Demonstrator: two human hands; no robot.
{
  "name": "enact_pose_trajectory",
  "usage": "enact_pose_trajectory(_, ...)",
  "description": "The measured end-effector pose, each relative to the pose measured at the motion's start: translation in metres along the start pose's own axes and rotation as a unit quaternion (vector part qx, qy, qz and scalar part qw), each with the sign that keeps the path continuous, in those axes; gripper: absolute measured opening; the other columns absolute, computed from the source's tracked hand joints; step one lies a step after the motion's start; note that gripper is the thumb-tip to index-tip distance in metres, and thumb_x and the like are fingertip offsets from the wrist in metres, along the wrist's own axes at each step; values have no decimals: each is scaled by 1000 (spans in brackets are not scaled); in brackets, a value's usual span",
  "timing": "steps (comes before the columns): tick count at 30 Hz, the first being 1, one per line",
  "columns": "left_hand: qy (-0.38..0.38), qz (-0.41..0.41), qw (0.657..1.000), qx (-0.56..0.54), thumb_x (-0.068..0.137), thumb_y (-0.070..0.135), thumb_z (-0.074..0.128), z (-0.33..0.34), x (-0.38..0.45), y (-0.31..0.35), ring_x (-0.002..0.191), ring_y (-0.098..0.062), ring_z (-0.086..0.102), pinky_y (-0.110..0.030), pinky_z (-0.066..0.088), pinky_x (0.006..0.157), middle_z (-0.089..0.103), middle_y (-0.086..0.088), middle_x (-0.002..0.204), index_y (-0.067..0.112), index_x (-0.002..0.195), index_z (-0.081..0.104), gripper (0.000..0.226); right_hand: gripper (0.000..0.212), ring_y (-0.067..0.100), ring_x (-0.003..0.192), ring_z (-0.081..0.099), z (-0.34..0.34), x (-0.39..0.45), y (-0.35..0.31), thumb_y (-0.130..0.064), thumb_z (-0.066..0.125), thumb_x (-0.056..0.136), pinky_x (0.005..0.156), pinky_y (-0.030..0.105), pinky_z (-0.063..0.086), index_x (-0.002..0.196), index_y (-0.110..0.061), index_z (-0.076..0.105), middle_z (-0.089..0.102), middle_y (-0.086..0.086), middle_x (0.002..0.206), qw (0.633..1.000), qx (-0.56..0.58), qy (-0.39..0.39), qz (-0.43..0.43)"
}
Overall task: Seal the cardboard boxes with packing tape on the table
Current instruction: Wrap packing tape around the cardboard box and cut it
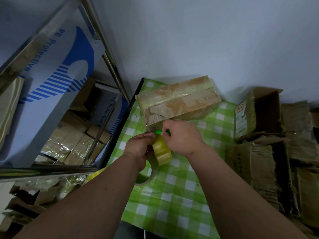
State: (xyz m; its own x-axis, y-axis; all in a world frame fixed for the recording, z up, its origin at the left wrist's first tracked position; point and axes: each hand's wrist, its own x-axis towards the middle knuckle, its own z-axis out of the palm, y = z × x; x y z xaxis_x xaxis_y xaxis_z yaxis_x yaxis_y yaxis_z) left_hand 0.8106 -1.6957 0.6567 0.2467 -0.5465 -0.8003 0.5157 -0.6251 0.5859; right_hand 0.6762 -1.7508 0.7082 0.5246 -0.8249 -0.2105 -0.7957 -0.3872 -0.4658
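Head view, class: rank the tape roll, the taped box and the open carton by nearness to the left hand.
From the left hand:
1. tape roll, in its grip.
2. taped box, just beyond, on the table.
3. open carton, far right.

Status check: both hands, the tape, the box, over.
Left hand grips tape roll. Right hand holds green tool at the strip. Box already taped, touching right hand. Empty tape core below hands.

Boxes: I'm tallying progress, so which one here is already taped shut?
The box on the green checked table, just beyond both hands: glossy tape covers its closed top. The box to its right gapes open, untaped.
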Motion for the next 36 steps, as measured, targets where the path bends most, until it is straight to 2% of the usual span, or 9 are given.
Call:
enact_pose_trajectory(7,-6,0,1000,10,90,7,67,-3,1,0,80,-24,60,-33,50,71,69,-8,93,14,90,71,8,12,26,83,56,1,2,-1,-28,51,95,62,31,36,100,-22,60,61,2,96,1000,-17,-4,14)
enact_pose_trajectory(13,-3,4,1000,30,86,6,70,-4,3,4,76,-26,61,-33,49,65,69,-8,89,11,93,72,8,13,27,79,56,-6,-3,14,-26,52,93,62,32,41,98,-18,61,60,4,91,998,-36,9,42)
enact_pose_trajectory(16,5,-3,999,32,84,7,73,-3,3,5,81,-28,63,-32,51,63,70,-10,95,8,103,72,19,13,29,80,59,-4,-7,27,-27,53,93,64,34,47,96,-17,60,57,2,84,995,-23,22,89)
enact_pose_trajectory(20,3,-5,1000,29,84,7,73,-3,1,5,85,-28,62,-31,50,62,70,-9,98,11,98,73,15,14,28,74,59,8,-14,46,-29,54,95,60,31,41,100,-18,59,61,4,80,980,59,36,187)
enact_pose_trajectory(25,-16,2,999,48,86,6,70,-2,-3,5,73,-23,61,-28,48,56,70,-4,87,13,92,72,9,27,35,102,59,47,-24,64,-26,50,97,84,40,49,122,-15,49,58,12,116,966,47,-19,253)
enact_pose_trajectory(28,-28,8,997,70,87,6,69,-4,-3,4,72,-21,62,-27,49,54,69,-4,84,14,90,72,9,34,34,117,52,65,-30,68,-25,47,97,95,44,41,131,-19,43,51,11,129,955,21,-72,288)
enact_pose_trajectory(31,-39,10,996,83,87,6,69,-4,-3,4,72,-20,62,-28,50,56,70,-3,83,14,89,73,10,44,31,129,39,65,-32,64,-31,49,95,104,47,31,139,-29,44,42,6,141,950,-30,-42,307)
enact_pose_trajectory(34,-46,12,995,91,88,6,68,-4,-3,3,73,-20,61,-29,50,60,70,-4,83,15,87,73,11,45,28,133,33,51,-22,46,-41,55,90,110,48,25,135,-38,51,37,-3,146,950,73,6,302)
enact_pose_trajectory(36,-50,13,994,94,89,6,67,-4,-4,1,72,-20,61,-30,49,63,70,-5,83,15,88,73,11,34,23,128,44,43,-12,31,-48,59,85,110,49,32,119,-42,62,48,-6,138,915,267,12,303)
